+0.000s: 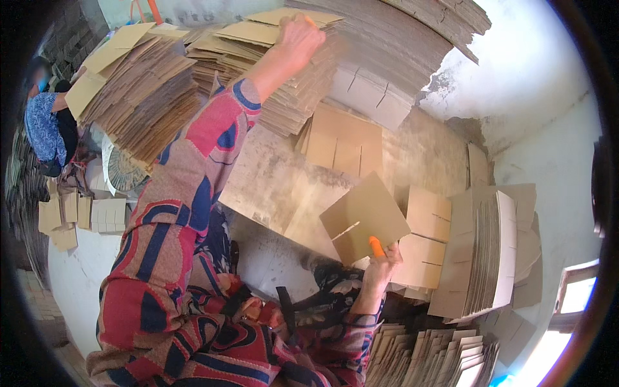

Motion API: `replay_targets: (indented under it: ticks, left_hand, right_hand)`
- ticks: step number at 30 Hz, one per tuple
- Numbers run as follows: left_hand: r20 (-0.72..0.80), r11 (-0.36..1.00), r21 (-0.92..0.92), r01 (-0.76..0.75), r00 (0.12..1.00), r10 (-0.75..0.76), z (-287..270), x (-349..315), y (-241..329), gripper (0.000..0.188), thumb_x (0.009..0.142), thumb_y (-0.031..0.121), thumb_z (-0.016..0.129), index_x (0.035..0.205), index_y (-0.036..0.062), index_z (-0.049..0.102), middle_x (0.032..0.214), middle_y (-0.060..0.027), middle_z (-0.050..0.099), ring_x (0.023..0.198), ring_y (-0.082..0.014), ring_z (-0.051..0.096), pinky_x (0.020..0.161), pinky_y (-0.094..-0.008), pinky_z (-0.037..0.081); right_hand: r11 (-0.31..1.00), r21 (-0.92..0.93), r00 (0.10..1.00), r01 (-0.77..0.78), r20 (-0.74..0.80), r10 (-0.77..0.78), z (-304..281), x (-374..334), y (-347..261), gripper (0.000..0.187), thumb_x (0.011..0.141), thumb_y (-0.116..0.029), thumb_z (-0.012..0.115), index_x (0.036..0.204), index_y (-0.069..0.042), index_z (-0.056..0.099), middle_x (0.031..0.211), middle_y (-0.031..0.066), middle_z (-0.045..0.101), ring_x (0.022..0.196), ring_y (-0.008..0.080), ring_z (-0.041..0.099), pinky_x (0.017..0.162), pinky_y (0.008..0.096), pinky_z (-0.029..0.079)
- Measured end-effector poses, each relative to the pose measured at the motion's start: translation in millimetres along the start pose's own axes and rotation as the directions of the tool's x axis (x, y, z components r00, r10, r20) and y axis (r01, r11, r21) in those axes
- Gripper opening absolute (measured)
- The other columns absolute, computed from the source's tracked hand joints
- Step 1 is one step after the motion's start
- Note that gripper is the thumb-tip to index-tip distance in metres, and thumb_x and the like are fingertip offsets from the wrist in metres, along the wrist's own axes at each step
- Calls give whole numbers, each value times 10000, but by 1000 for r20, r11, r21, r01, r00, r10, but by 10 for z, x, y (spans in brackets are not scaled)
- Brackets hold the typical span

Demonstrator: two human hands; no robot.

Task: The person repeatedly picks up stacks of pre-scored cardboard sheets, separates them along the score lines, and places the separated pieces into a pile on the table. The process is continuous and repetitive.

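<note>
Holds in the right hand (384, 261) a flat, brown, roughly square cardboard sheet (371, 209) with one narrow slot, over the stained, pale tabletop (267, 184); cannot tell whether touching it. Closes the digits, one under a bright-orange finger cover (376, 246), on the near right edge only, presumably to leave the slot unobstructed. Reaches with the left hand (300, 40) to the top of a tall, layered stack of brown cardboard sheets (284, 97); bends the fingers inward, but cannot tell how tightly, or whether pinching anything. Has slotted, tan cardboard pieces (427, 235) lying just beyond the right hand, probably for easy reach.
</note>
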State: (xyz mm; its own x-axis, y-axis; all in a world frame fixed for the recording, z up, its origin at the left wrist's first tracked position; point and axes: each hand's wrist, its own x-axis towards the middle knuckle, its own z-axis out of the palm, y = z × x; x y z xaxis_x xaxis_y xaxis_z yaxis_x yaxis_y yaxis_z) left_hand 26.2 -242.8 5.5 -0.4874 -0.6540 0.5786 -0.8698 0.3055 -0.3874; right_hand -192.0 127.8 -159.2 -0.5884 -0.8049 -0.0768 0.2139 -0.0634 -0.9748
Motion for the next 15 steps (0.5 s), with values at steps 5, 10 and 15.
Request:
replay_targets:
  ticks: [5,10,15]
  left_hand:
    - [71,993,-79,86,994,-81,-33,8,96,271,820,314,659,903,57,680,827,-72,644,878,-255,599,659,-434,480]
    - [-149,830,-555,49,976,-157,-795,-874,427,613,745,481,739,1111,4,616,813,-122,658,828,-294,591,700,-425,462]
    - [291,97,-953,288,957,13,-350,-1948,1060,641,711,372,815,1144,-50,601,1065,-152,667,1013,-240,620,772,-363,495]
  right_hand:
    - [1000,6,999,16,32,-16,25,4,8,323,829,82,594,1151,58,605,1077,96,647,950,148,585,850,271,455]
    - [970,243,998,24,43,-35,65,-7,-46,327,835,30,534,1160,51,571,1125,148,620,1024,213,619,930,330,503]
    - [890,456,991,19,111,-78,-31,45,66,432,802,14,563,1231,37,516,1181,137,602,1108,237,588,1023,391,453]
